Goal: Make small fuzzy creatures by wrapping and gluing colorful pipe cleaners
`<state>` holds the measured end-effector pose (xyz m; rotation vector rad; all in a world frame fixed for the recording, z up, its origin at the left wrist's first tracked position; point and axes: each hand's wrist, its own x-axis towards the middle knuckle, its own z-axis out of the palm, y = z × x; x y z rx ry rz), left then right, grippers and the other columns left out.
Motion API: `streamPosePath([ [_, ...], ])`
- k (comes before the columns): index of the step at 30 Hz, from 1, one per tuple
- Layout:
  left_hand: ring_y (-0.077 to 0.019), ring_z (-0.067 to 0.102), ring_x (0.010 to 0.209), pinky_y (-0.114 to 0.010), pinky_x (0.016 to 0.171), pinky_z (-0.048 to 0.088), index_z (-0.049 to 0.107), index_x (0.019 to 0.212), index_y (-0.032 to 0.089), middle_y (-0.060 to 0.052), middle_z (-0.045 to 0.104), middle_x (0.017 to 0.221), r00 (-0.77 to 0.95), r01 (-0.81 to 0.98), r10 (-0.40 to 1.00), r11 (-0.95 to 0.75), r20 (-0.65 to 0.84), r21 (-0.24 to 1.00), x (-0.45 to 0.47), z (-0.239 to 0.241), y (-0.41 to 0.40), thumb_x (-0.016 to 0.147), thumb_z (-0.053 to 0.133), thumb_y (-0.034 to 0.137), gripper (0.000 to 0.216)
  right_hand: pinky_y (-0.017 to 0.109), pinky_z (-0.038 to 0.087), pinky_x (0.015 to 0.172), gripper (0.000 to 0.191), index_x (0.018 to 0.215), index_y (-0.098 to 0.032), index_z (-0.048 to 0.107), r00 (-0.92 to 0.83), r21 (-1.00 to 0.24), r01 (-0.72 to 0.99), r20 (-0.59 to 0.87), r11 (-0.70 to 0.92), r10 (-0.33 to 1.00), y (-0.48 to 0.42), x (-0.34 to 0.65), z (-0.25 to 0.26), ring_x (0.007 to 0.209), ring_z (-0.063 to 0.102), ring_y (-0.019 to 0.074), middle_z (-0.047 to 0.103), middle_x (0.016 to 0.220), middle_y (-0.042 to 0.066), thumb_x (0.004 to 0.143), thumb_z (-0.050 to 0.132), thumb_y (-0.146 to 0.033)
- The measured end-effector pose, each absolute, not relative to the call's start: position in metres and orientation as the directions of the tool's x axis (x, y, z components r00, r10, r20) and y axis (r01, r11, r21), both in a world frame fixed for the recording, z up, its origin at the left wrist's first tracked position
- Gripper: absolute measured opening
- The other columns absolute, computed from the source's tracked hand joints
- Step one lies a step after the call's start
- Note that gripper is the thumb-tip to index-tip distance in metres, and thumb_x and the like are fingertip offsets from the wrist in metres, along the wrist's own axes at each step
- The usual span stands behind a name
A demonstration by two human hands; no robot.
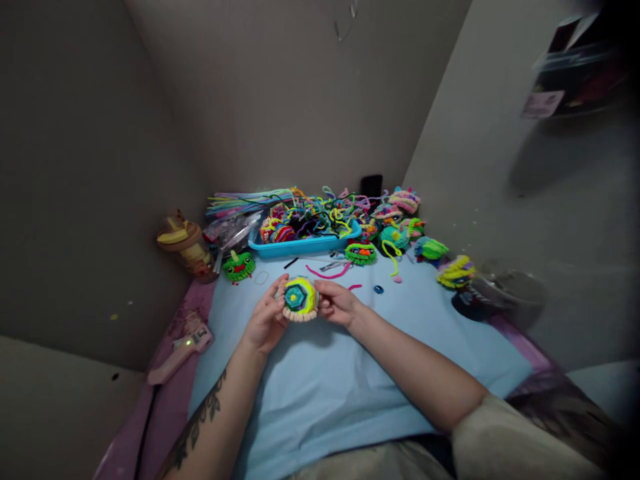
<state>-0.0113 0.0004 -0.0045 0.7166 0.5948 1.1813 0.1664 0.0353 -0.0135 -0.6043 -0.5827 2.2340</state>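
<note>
Both my hands hold a round pipe-cleaner craft piece (300,299) over the light blue cloth (320,380). The piece has a teal centre, yellow-green rings and a cream fringe along its lower edge. My left hand (266,319) grips its left side with the fingers curled round it. My right hand (337,302) pinches its right side. Just beyond my hands lie loose pink pipe-cleaner bits (330,272), a small ring (261,277) and a blue bead (379,289).
A blue tray (305,245) of tangled pipe cleaners stands at the back. Finished fuzzy figures sit around it: a green one (239,266) at left, several at right (431,249). A pink glue gun (181,353) lies at left, a cup (186,248) behind it, a dark bowl (500,293) at right.
</note>
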Motion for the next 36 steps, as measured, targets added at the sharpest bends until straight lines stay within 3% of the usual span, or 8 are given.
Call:
streamPosePath([
  [9, -0.0164, 0.061, 0.094, -0.024, 0.078, 0.051, 0.052, 0.122, 0.022, -0.005, 0.056, 0.121, 0.284, -0.595, 0.958, 0.202, -0.032, 0.778, -0.008, -0.004, 0.0, 0.066, 0.072, 0.019, 0.059, 0.011, 0.016, 0.032, 0.03, 0.066, -0.016, 0.05, -0.481, -0.67, -0.577, -0.185, -0.468, 0.857, 0.032, 0.157, -0.018, 0.034, 0.024, 0.0007, 0.036, 0.043, -0.01, 0.062, 0.077, -0.03],
  [13, -0.0134, 0.064, 0.085, -0.02, 0.067, 0.051, 0.05, 0.118, 0.025, -0.002, 0.061, 0.111, 0.177, -0.614, 0.98, 0.184, -0.093, 0.768, -0.006, -0.004, 0.002, 0.063, 0.075, 0.017, 0.06, 0.015, 0.022, 0.033, 0.031, 0.076, -0.016, 0.057, -0.275, -0.815, -0.488, -0.196, -0.312, 0.941, 0.036, 0.156, -0.021, 0.04, 0.036, 0.0046, 0.049, 0.054, -0.004, 0.071, 0.067, -0.045],
  [15, -0.0115, 0.064, 0.079, -0.019, 0.065, 0.05, 0.051, 0.109, 0.025, 0.001, 0.063, 0.098, 0.09, -0.639, 0.987, 0.157, -0.13, 0.753, -0.005, -0.006, 0.004, 0.06, 0.076, 0.014, 0.056, 0.018, 0.032, 0.039, 0.034, 0.087, -0.016, 0.061, -0.078, -0.94, -0.332, -0.057, -0.08, 0.995, 0.035, 0.157, -0.021, 0.053, 0.048, 0.0086, 0.058, 0.072, 0.002, 0.078, 0.058, -0.049],
  [17, -0.0108, 0.064, 0.072, -0.019, 0.062, 0.05, 0.051, 0.097, 0.022, 0.003, 0.063, 0.085, 0.019, -0.645, 0.987, 0.134, -0.16, 0.753, -0.003, -0.008, 0.005, 0.056, 0.078, 0.013, 0.05, 0.023, 0.043, 0.053, 0.031, 0.095, -0.018, 0.062, 0.046, -0.972, -0.057, 0.224, 0.226, 0.973, 0.032, 0.157, -0.02, 0.073, 0.055, 0.014, 0.059, 0.091, 0.006, 0.081, 0.054, -0.045],
  [21, -0.0106, 0.062, 0.064, -0.021, 0.06, 0.049, 0.047, 0.085, 0.019, 0.004, 0.062, 0.074, -0.053, -0.626, 0.981, 0.112, -0.186, 0.771, 0.002, -0.012, 0.004, 0.053, 0.081, 0.014, 0.047, 0.037, 0.044, 0.085, 0.017, 0.095, -0.023, 0.065, -0.099, -0.707, 0.338, 0.63, 0.622, 0.77, 0.02, 0.149, -0.02, 0.095, 0.053, 0.0197, 0.057, 0.096, 0.006, 0.08, 0.058, -0.028],
  [25, -0.0105, 0.062, 0.066, -0.022, 0.063, 0.049, 0.046, 0.085, 0.017, 0.002, 0.062, 0.075, -0.056, -0.66, 0.983, 0.093, -0.173, 0.745, 0.004, -0.014, 0.002, 0.055, 0.079, 0.012, 0.045, 0.038, 0.043, 0.084, 0.014, 0.088, -0.023, 0.065, -0.187, -0.594, 0.421, 0.683, 0.686, 0.706, 0.017, 0.14, -0.025, 0.089, 0.053, 0.0193, 0.059, 0.087, 0.005, 0.083, 0.053, -0.019],
  [31, -0.0136, 0.063, 0.077, -0.03, 0.074, 0.051, 0.046, 0.097, 0.019, 0.0, 0.062, 0.087, 0.034, -0.698, 0.986, 0.142, -0.165, 0.702, 0.004, -0.014, -0.001, 0.053, 0.074, 0.002, 0.055, 0.04, 0.041, 0.086, 0.015, 0.09, -0.023, 0.063, -0.185, -0.61, 0.453, 0.649, 0.65, 0.738, 0.02, 0.143, -0.026, 0.09, 0.053, 0.0203, 0.059, 0.088, 0.005, 0.083, 0.051, -0.017],
  [36, -0.0096, 0.061, 0.075, -0.022, 0.069, 0.05, 0.042, 0.113, 0.023, 0.001, 0.061, 0.091, -0.01, -0.685, 0.983, 0.127, -0.183, 0.718, 0.007, -0.018, -0.002, 0.054, 0.072, -0.001, 0.071, 0.038, 0.041, 0.084, 0.012, 0.088, -0.022, 0.061, -0.237, -0.636, 0.416, 0.614, 0.65, 0.753, 0.02, 0.145, -0.025, 0.091, 0.051, 0.0198, 0.057, 0.089, 0.005, 0.083, 0.051, -0.016],
])
